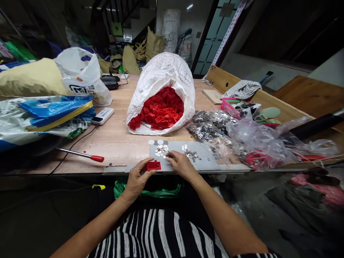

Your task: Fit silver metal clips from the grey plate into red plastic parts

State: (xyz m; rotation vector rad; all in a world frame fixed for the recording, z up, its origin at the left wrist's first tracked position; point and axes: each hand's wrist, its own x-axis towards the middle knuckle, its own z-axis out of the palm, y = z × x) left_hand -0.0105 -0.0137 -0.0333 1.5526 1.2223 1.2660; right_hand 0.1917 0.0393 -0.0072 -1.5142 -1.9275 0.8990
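Between the thumb and fingers of my left hand (138, 176) is a small red plastic housing (153, 165), held near the table's front edge with its open side up. My right hand (181, 163) is closed in a pinch around a thin tool that looks like tweezers (171, 155); its tip is too small to make out clearly. The tool points at a pile of small shiny metal pieces (161, 150) on a grey sheet (206, 157). Right of my right hand lies a second scatter of metal pieces (191, 153).
A white sack (166, 64) full of red plastic parts (162, 109) lies open ahead. Clear bags of metal pieces (212, 130) are at right, beside a pink basket (230, 108). At left are a red-handled rod (82, 154), a white device (103, 116) and stuffed bags (53, 114).
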